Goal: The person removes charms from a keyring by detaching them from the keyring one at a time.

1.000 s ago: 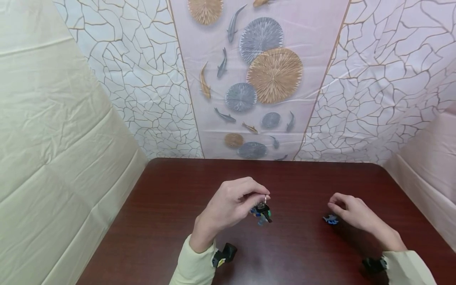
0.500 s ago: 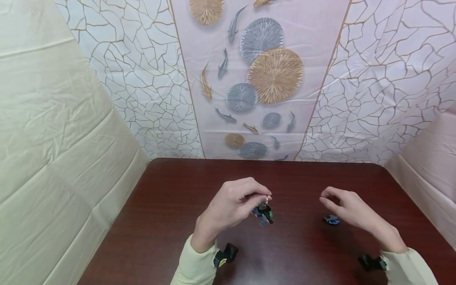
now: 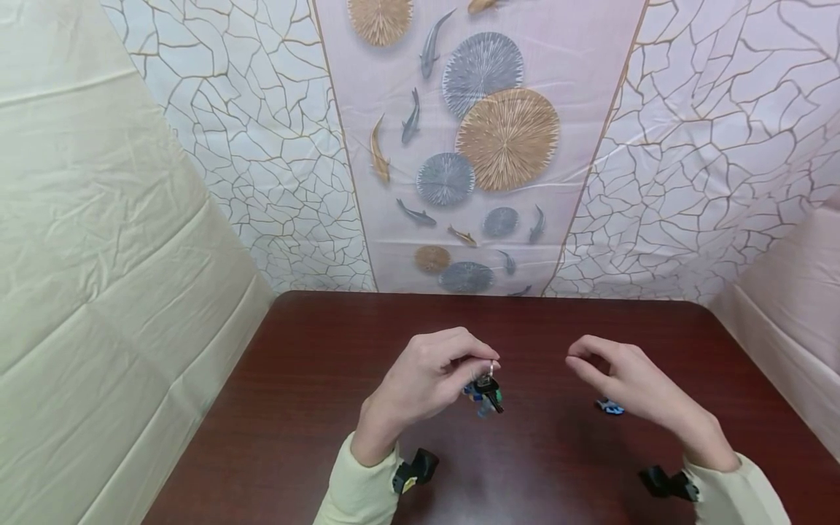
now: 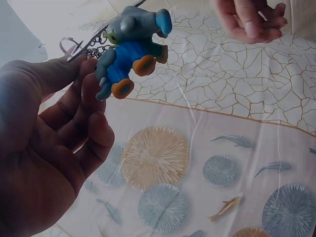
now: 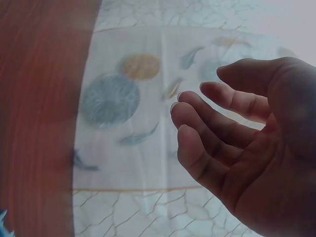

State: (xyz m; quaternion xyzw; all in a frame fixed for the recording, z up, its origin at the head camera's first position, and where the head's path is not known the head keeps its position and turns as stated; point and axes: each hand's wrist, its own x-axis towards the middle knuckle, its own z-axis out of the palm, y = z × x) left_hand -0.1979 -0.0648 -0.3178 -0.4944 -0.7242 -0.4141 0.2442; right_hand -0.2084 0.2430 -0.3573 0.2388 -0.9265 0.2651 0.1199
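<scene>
Between thumb and index finger, my left hand (image 3: pixel 423 375) pinches a metal key ring (image 3: pixel 491 369) above the table. From it hang a key (image 3: pixel 489 390) with a black head and small figure charms. In the left wrist view the figures (image 4: pixel 129 61) show grey heads, blue bodies and orange feet, on a thin chain (image 4: pixel 96 51). My right hand (image 3: pixel 633 380) hovers to the right with relaxed, slightly bent fingers and nothing in them; its thumb and index finger stand apart in the right wrist view. A small blue-grey figure (image 3: pixel 610 407) lies on the table below it.
The dark red-brown table (image 3: pixel 341 335) has rounded far corners. Behind it hangs a patterned cloth (image 3: pixel 505 138) with fish and round leaves; a cream cloth (image 3: pixel 118 292) hangs at the left and a pale one (image 3: pixel 787 321) at the right.
My right hand has moved left and up, away from the small figure on the table and toward the left hand. The left hand stays almost still with the key ring.
</scene>
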